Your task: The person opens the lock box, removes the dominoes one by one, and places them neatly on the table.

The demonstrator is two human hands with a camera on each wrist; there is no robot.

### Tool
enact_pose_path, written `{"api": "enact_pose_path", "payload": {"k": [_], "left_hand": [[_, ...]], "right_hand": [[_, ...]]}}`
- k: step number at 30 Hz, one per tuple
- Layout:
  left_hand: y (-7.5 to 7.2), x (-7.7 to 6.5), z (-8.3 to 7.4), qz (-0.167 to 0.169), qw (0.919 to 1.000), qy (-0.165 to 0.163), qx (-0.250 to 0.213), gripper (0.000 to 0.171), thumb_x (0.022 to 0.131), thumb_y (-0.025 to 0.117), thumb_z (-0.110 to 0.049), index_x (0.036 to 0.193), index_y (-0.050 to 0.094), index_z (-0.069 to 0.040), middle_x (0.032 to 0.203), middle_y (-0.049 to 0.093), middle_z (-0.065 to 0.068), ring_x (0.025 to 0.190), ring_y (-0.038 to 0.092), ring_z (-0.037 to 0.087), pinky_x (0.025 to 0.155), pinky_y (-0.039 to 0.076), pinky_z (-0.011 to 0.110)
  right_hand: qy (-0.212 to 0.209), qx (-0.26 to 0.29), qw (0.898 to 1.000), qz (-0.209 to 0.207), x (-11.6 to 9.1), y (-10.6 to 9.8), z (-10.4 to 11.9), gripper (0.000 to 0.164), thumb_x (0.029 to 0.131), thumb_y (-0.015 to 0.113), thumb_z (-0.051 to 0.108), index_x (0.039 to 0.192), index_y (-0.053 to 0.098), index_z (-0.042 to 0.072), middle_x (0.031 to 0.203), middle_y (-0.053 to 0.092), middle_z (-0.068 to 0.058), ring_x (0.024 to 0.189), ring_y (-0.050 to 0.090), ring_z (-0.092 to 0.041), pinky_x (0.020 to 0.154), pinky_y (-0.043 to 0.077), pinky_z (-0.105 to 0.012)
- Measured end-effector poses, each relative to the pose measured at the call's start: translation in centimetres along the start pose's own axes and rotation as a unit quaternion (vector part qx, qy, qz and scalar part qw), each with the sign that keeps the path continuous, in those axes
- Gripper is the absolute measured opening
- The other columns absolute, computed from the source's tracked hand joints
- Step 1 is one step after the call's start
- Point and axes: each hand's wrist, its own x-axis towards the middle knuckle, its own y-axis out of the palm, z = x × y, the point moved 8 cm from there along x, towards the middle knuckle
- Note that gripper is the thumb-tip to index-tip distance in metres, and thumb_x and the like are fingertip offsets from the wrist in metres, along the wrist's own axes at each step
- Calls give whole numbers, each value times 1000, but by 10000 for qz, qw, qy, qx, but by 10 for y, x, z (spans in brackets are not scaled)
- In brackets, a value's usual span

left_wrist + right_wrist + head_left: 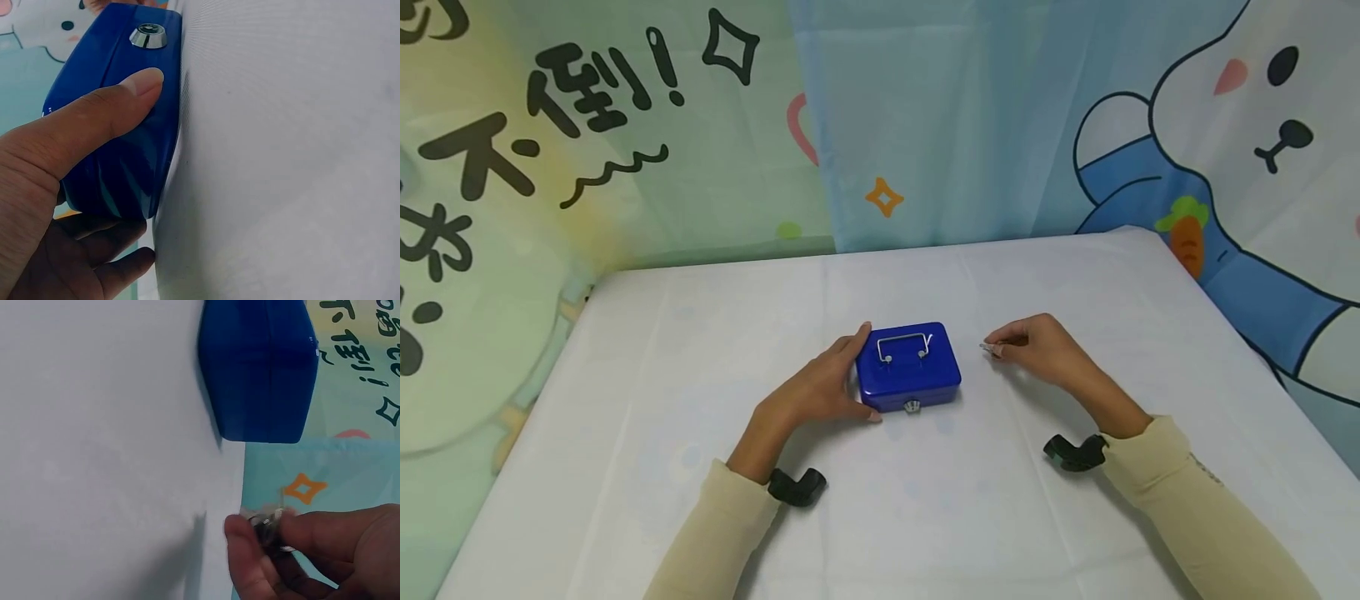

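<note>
Sleeves [1210, 508] lie nearest; left hand [820, 387] grips the blue box [907, 375], its long side left to right; apart, on its right, right hand [1037, 348] pinches small metal piece [267, 530].

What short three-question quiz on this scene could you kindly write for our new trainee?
1. True or false: the left hand is touching the blue box.
2. Which hand holds the small silvery item? A, the left; B, the right; C, both; D, neither.
3. Fill in the blank (near or far): in the head view, the silvery lock sits on the box's ____ side.

Key: 1. True. 2. B, the right hand, between its fingers. 3. Near.
</note>
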Motion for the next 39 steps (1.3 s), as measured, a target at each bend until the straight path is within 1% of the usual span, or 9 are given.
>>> {"api": "enact_pose_path", "payload": {"k": [3,7,12,15,18,24,29,35,39], "left_hand": [[1,0,0,-11,10000,6,-14,125,67,90,-42,158,7,-19,154,30,10,139,34,27,111,31,43],[1,-1,-1,-17,10000,-2,-39,125,67,90,-42,158,7,-20,154,30,10,139,34,27,111,31,43],[0,-1,-1,-31,9999,-24,-110,124,67,90,-40,158,9,-19,154,30,10,139,34,27,111,31,44],[1,-1,-1,-48,9999,-47,-101,124,67,90,-41,158,8,-21,155,30,9,139,33,26,111,31,43],[1,-1,0,-64,9999,-75,-79,124,67,90,-41,158,7,-22,155,29,8,140,32,26,111,31,43],[2,1,1,-122,9999,-28,-57,125,66,90,-42,158,8,-21,155,29,9,139,33,27,111,31,43],[0,1,-2,-165,9998,46,-31,126,66,90,-42,158,7,-21,155,30,11,139,33,27,111,31,43],[0,2,-2,-164,9998,61,-64,125,66,90,-43,158,8,-20,154,30,11,139,34,27,111,31,43],[0,2,-2,-163,9998,52,-73,125,66,90,-43,158,9,-19,153,31,12,138,34,28,111,31,43]], "right_hand": [[28,102,9999,51,-2,1,-2,15,94,60,3,104,70,-4,98,71,-14,83,65,-23,70,53,-32],[45,337,9992,211,-6,5,-4,14,98,56,7,106,59,-4,93,73,-12,68,64,-24,57,49,-28],[-70,150,9997,171,-11,9,-2,16,99,59,16,102,56,0,83,72,-7,57,61,-22,48,41,-29],[-185,130,9997,105,-15,13,1,12,96,63,14,96,60,2,78,71,-5,56,63,-22,50,48,-30],[-286,315,9990,145,-20,18,5,9,94,66,11,91,62,3,81,71,-6,57,65,-22,53,53,-33],[-268,432,9986,168,-31,28,11,8,91,67,7,87,62,4,81,71,-6,56,65,-21,55,54,-32],[-209,424,9989,78,-38,31,17,4,89,69,5,90,66,2,77,68,-5,61,64,-18,56,53,-30],[-117,234,9997,19,-43,32,18,16,87,68,2,102,72,-2,89,71,-6,76,63,-16,64,53,-28],[-178,128,9998,37,-45,35,18,13,87,68,2,98,74,1,92,71,-6,76,62,-16,63,53,-29]]}}
